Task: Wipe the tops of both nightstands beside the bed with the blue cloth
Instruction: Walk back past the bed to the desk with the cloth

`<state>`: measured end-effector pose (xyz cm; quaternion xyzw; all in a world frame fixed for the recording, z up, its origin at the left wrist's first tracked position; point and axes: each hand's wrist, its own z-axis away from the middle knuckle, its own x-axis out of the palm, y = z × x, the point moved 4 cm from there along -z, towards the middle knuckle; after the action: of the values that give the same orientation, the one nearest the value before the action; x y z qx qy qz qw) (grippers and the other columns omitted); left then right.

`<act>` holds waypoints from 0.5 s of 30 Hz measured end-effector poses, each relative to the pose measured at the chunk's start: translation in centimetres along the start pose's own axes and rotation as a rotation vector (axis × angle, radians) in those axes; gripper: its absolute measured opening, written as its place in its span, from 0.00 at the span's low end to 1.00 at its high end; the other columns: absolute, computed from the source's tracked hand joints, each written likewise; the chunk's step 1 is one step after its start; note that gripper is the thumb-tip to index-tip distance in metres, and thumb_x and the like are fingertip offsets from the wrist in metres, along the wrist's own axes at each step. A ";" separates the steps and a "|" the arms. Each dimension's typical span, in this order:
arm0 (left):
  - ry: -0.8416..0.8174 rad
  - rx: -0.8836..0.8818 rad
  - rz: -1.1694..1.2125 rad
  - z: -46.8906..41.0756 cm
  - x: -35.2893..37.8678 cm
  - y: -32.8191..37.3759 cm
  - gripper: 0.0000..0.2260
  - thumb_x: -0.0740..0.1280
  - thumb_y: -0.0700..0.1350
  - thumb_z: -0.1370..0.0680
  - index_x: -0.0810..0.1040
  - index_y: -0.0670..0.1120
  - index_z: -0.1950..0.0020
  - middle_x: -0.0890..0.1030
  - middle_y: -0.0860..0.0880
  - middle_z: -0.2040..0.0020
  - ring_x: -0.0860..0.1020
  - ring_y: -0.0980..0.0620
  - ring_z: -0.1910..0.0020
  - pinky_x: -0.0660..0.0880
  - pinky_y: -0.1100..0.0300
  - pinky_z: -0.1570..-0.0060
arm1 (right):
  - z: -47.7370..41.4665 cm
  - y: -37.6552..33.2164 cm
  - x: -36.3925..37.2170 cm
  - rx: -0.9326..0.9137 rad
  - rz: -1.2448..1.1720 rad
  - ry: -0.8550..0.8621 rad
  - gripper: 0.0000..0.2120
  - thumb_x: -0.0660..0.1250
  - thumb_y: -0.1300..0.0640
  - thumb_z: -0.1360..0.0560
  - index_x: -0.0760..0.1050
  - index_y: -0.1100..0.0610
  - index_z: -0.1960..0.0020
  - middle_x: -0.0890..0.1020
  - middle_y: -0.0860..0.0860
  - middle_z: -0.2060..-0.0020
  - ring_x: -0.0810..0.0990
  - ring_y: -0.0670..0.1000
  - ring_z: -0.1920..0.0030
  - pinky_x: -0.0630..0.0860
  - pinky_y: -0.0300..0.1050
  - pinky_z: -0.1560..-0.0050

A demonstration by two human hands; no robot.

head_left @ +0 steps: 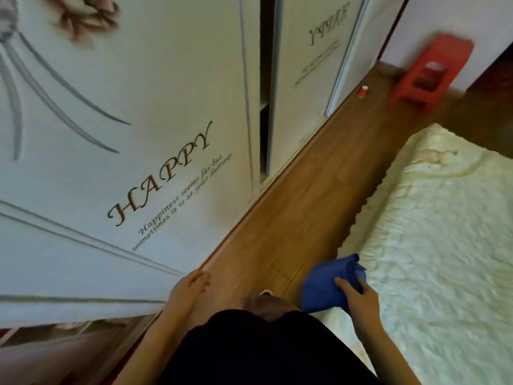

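My right hand grips the folded blue cloth, held low over the wooden floor at the edge of the bed. My left hand hangs beside the white wardrobe, holding nothing, its fingers loosely apart. No nightstand is in view. The bed, on the right, has a cream fluffy cover.
A white wardrobe with "HAPPY" lettering and a partly open sliding door fills the left. A narrow strip of wooden floor runs between the wardrobe and the bed. A red plastic stool and a small red cup stand at its far end.
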<state>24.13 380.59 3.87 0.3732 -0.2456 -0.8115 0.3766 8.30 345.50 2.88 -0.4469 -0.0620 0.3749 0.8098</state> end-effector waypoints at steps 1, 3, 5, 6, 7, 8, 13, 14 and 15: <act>-0.010 0.001 -0.009 -1.7 -0.2 1.2 0.08 0.62 0.46 0.20 0.81 0.48 0.53 0.83 0.49 0.55 0.81 0.48 0.53 0.75 0.56 0.52 | -1.0 -1.0 0.5 0.009 -0.003 0.023 0.20 0.71 0.60 0.26 0.74 0.67 0.37 0.79 0.64 0.48 0.78 0.63 0.50 0.73 0.54 0.53; -0.043 0.001 -0.030 -5.2 -0.8 3.6 0.08 0.62 0.44 0.20 0.81 0.48 0.54 0.83 0.47 0.55 0.81 0.45 0.54 0.76 0.53 0.52 | -2.9 -3.2 1.4 0.024 -0.014 0.062 0.20 0.71 0.59 0.26 0.74 0.67 0.37 0.80 0.65 0.47 0.79 0.64 0.49 0.75 0.55 0.52; -0.071 -0.007 -0.055 -8.5 -1.6 5.8 0.09 0.61 0.42 0.20 0.80 0.46 0.54 0.83 0.45 0.55 0.81 0.43 0.55 0.75 0.54 0.55 | -4.7 -5.8 2.5 0.028 -0.048 0.086 0.22 0.71 0.59 0.26 0.74 0.65 0.35 0.80 0.64 0.44 0.79 0.64 0.46 0.77 0.58 0.47; -0.077 -0.007 -0.061 -10.1 -1.9 6.9 0.09 0.61 0.41 0.20 0.80 0.45 0.54 0.83 0.44 0.55 0.81 0.42 0.54 0.74 0.55 0.55 | -5.6 -7.2 2.9 0.026 -0.077 0.091 0.22 0.71 0.59 0.26 0.73 0.64 0.34 0.80 0.62 0.43 0.79 0.63 0.45 0.77 0.59 0.45; -0.080 -0.008 -0.068 -11.7 -2.2 8.0 0.09 0.61 0.41 0.20 0.80 0.45 0.53 0.83 0.44 0.55 0.81 0.41 0.54 0.74 0.55 0.55 | -6.6 -8.6 3.4 0.026 -0.107 0.093 0.22 0.70 0.60 0.25 0.73 0.63 0.33 0.79 0.60 0.44 0.79 0.62 0.45 0.77 0.59 0.45; -0.089 -0.010 -0.076 -13.5 -2.3 9.1 0.09 0.61 0.42 0.20 0.81 0.45 0.52 0.84 0.43 0.54 0.81 0.41 0.53 0.74 0.54 0.53 | -7.7 -10.0 4.0 0.027 -0.137 0.094 0.22 0.70 0.61 0.25 0.72 0.63 0.32 0.79 0.58 0.44 0.79 0.61 0.46 0.77 0.58 0.45; -0.163 -0.008 -0.122 -23.8 -0.5 16.7 0.09 0.61 0.44 0.20 0.81 0.45 0.52 0.83 0.44 0.53 0.81 0.42 0.51 0.74 0.51 0.50 | -15.6 -15.9 6.0 0.027 -0.158 0.150 0.20 0.71 0.60 0.25 0.75 0.64 0.35 0.82 0.61 0.44 0.81 0.60 0.48 0.80 0.52 0.52; -0.187 0.009 -0.131 -26.0 0.5 18.8 0.09 0.61 0.44 0.20 0.81 0.45 0.52 0.83 0.44 0.53 0.81 0.43 0.52 0.74 0.54 0.52 | -17.3 -17.2 6.2 0.028 -0.156 0.168 0.21 0.72 0.59 0.26 0.75 0.64 0.35 0.82 0.61 0.44 0.81 0.60 0.48 0.80 0.54 0.51; -0.215 0.028 -0.147 -28.3 1.7 21.2 0.09 0.61 0.43 0.20 0.80 0.44 0.52 0.83 0.44 0.53 0.81 0.45 0.53 0.74 0.57 0.55 | -19.1 -18.4 6.2 0.031 -0.153 0.194 0.20 0.72 0.59 0.26 0.76 0.64 0.36 0.82 0.62 0.45 0.81 0.61 0.47 0.80 0.54 0.51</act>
<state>54.82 363.27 0.59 0.3063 -0.2678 -0.8688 0.2822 31.17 330.84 4.28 -0.4625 -0.0114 0.2678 0.8451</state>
